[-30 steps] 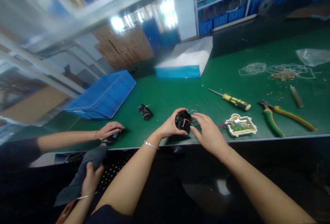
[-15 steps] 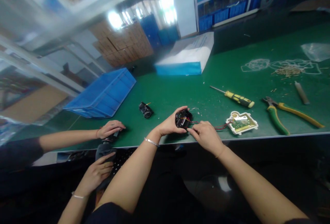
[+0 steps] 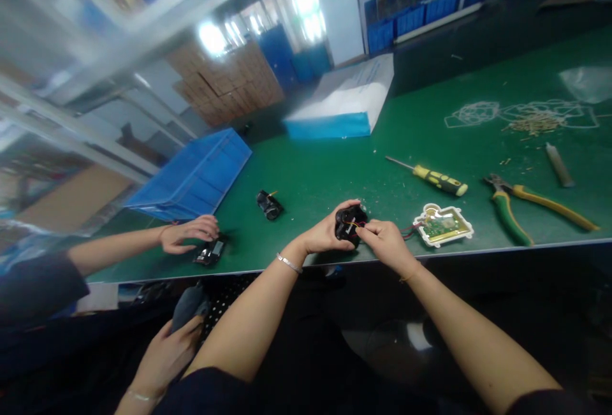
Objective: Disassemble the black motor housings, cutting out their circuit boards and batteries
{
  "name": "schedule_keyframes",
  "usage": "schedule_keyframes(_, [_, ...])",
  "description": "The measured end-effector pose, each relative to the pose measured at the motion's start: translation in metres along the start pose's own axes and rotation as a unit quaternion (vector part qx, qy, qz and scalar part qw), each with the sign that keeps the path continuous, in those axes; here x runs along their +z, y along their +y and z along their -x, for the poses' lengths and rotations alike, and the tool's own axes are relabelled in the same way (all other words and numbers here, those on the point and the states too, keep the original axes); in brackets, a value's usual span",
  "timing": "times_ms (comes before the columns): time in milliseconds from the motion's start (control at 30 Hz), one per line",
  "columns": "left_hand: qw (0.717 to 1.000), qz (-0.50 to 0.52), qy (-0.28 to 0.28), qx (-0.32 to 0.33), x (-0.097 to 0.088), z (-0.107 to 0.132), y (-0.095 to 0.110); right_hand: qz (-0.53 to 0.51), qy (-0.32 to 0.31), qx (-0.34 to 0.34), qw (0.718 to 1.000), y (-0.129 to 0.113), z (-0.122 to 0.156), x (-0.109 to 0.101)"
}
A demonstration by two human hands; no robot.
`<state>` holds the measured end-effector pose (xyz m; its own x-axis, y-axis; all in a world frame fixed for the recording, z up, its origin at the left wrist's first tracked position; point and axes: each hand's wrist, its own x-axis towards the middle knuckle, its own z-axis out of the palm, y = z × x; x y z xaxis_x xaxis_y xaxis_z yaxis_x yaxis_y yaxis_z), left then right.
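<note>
My left hand (image 3: 321,235) is wrapped round a small black plastic housing (image 3: 345,216), its open side facing up with thin wires inside. Fingertips of my right hand (image 3: 386,244) are pinched at the housing's right side, on thin wires (image 3: 354,224) that look red and yellow. Red and dark leads (image 3: 409,231) come out beyond my right hand to a green circuit board in a white frame (image 3: 425,236), lying on the table close to its front edge. My fingers partly cover the housing and the wire ends.
Yellow-black screwdriver (image 3: 437,180), green-yellow pliers (image 3: 509,211) and a small tube (image 3: 559,165) lie to the right. Another black unit (image 3: 269,205) and a blue crate (image 3: 191,173) are on the left. A co-worker's hand (image 3: 191,234) hovers by a black part (image 3: 210,250); their other holds a grey tool (image 3: 190,306).
My left hand and the housing have shifted slightly right. My right hand has moved from the leads to the wires at the housing. The co-worker's upper hand has lifted off the black part.
</note>
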<state>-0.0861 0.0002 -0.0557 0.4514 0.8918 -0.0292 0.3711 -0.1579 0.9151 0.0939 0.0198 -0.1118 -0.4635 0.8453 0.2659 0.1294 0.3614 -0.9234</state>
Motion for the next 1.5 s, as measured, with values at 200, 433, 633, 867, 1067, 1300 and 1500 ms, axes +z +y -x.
schedule_keyframes(200, [1.000, -0.014, 0.005, 0.012, -0.004, -0.004, 0.000, -0.095, 0.057, 0.034, 0.993, 0.008, -0.001, -0.007])
schedule_keyframes(433, [0.998, -0.025, 0.058, -0.024, -0.018, 0.009, -0.008, -0.126, 0.123, 0.054, 0.983, 0.010, 0.010, -0.032])
schedule_keyframes(633, [0.994, 0.021, 0.095, -0.042, -0.015, 0.012, -0.009, 0.015, 0.067, -0.031, 0.997, 0.000, 0.011, -0.024])
schedule_keyframes(867, [0.989, 0.107, 0.100, -0.025, -0.019, 0.009, -0.014, 0.205, 0.082, 0.032, 0.975, 0.000, 0.008, -0.005])
schedule_keyframes(1067, [0.990, -0.031, 0.135, 0.008, -0.024, 0.006, -0.017, 0.236, 0.102, 0.048, 0.965, -0.005, 0.011, 0.001])
schedule_keyframes(1300, [0.961, -0.195, 0.186, 0.066, -0.010, -0.022, -0.016, 0.158, 0.129, -0.037, 0.978, 0.001, 0.020, -0.004])
schedule_keyframes(1500, [0.855, -0.165, 0.486, -0.072, -0.042, -0.022, -0.037, 0.092, 0.138, -0.075, 0.983, 0.006, 0.038, -0.006])
